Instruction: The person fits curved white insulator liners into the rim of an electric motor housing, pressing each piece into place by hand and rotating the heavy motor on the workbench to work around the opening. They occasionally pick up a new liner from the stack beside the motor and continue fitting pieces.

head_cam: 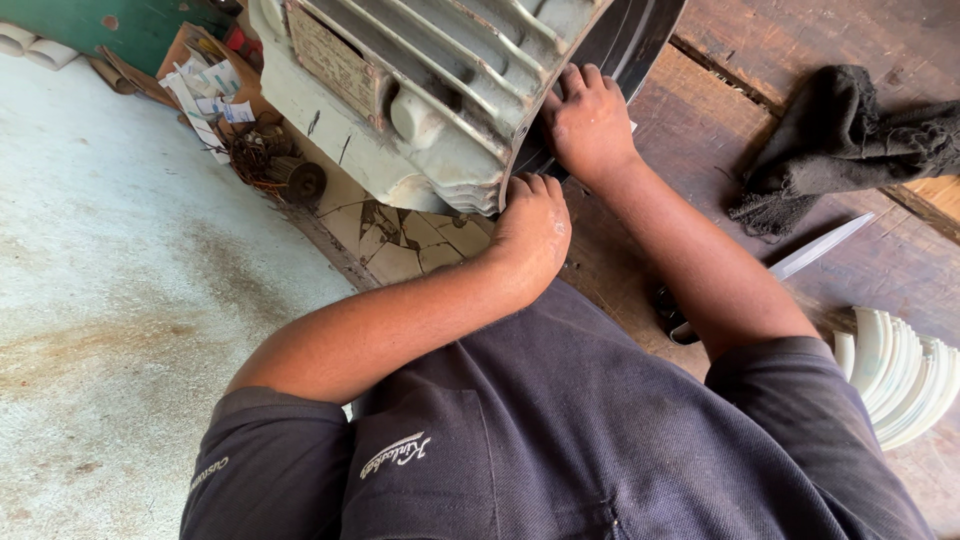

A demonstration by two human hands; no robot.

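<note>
Dark grey short-sleeved polo shirt

The ribbed motor housing (430,90) is showing a pale cream-grey, streaked with rust along its fins — its plate (lettering left aside) is looking tan. The counter (740,110) is showing dark reddish-brown wood with worn grain. A rag (840,140) is lying charcoal-black. The curved strips (900,375) are gleaming off-white, stacked in a striped fan. The knife blade (820,247) is glinting silver. The floor (110,260) is looking pale grey — blotched with rusty brown stains. The shirt (560,440) is showing dark slate.
</note>
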